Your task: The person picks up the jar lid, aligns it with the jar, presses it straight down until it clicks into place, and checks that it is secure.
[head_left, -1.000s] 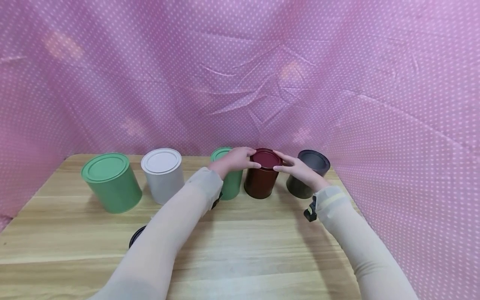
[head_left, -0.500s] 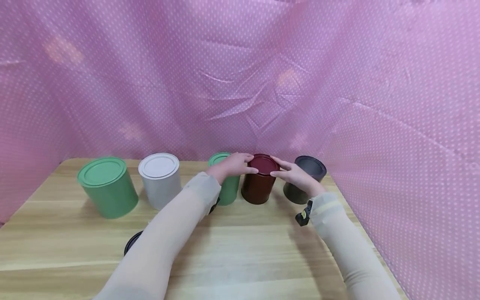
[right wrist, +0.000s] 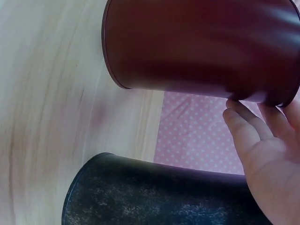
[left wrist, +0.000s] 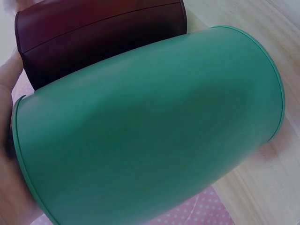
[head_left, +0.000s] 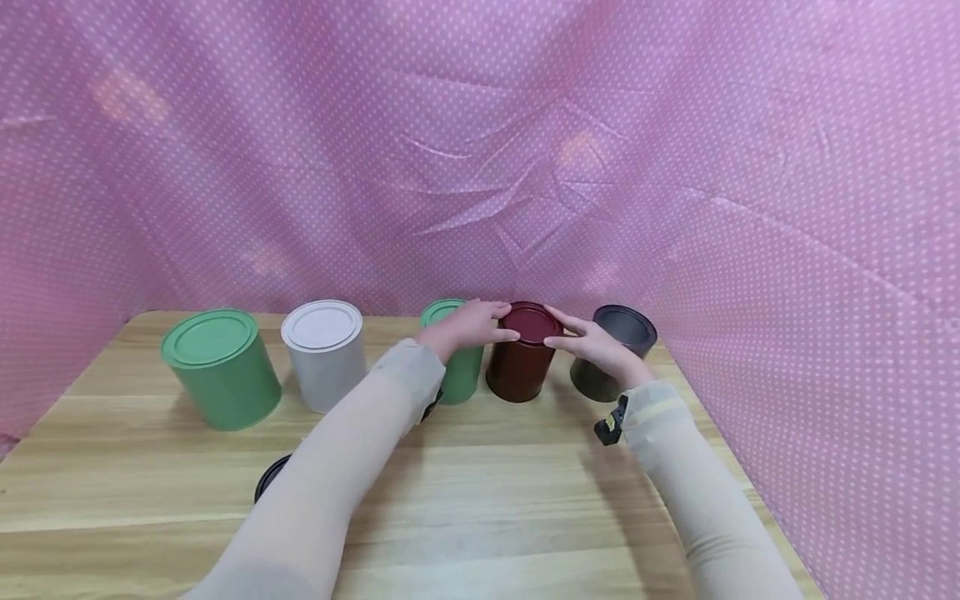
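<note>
A dark red lidded can (head_left: 519, 371) stands upright at the back of the wooden table, between my two hands. My left hand (head_left: 468, 323) touches its upper left rim, thumb and fingers spread and fairly straight. On the opposite side, the fingertips of my right hand (head_left: 596, 343) meet the rim, as the right wrist view also shows. A narrow green can (head_left: 461, 379) stands just left of the red one, partly hidden under my left hand; it fills much of the left wrist view. Beside my right hand is a dark grey can (head_left: 626, 327), seen as mottled black in the right wrist view.
Farther left stand a white can (head_left: 326, 358) and a wide green can (head_left: 228, 379). Part of a dark lid or can top (head_left: 270, 477) shows behind my left forearm. Pink dotted cloth (head_left: 480, 167) hangs close behind the table (head_left: 480, 508) and along its right side.
The head view dips and returns slightly. My right wrist has shifted a little to the left, while both hands stay at the rim of the dark red can, which stands in place.
</note>
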`<action>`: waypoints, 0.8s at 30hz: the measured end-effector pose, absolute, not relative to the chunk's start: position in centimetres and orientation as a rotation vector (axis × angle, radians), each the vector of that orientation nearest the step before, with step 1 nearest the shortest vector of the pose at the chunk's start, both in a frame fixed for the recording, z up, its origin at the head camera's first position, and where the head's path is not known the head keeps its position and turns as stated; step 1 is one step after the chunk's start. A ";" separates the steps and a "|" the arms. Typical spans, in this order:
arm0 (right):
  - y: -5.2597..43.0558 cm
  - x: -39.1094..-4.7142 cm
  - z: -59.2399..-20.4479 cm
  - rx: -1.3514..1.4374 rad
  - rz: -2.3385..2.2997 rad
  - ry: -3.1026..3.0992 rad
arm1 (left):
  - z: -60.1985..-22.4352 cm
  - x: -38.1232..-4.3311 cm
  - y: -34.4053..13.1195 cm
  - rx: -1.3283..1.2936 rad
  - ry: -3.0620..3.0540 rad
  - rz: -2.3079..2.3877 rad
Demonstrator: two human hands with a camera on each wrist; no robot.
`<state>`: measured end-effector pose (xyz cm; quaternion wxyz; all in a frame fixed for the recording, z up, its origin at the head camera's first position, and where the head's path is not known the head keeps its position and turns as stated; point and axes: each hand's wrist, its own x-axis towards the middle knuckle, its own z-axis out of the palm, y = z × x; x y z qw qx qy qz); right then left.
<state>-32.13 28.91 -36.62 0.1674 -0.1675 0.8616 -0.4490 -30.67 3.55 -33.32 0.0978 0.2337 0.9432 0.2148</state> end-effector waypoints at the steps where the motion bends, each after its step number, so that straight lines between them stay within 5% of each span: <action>1: 28.9 -32.1 -36.6 -0.480 -1.270 2.456 | -33.3 -30.7 3.6 0.699 2.793 0.629; 24: 28.6 -32.3 -35.8 -0.458 -1.181 2.506 | -33.5 -31.0 3.2 0.689 2.773 0.660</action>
